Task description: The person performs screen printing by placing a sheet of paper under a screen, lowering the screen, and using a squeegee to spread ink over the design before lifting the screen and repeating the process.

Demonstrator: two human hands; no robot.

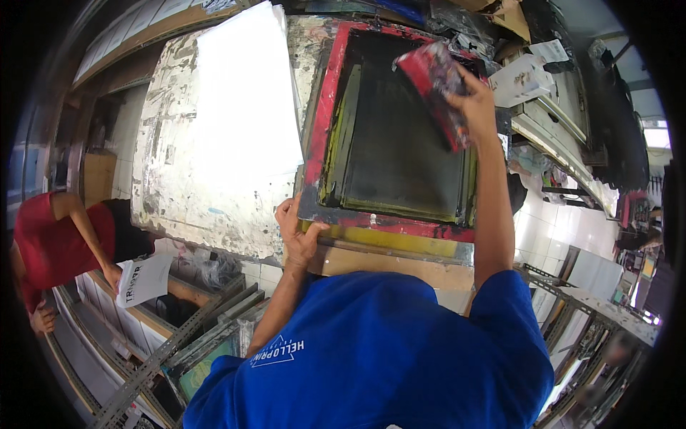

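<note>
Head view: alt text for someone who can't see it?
A person's right hand holds a red-and-black tool over a red-edged frame; the left hand is at its near-left corner. White sheets lie to the left; a co-worker in red holds a white item.

Can pass over the lower part of the dark mesh (400, 161), but meets the right hand (473, 104) and its red-and-black tool (433, 82) at upper right, and the left hand (301, 232) at the near left corner of the red frame (328, 107).
</note>
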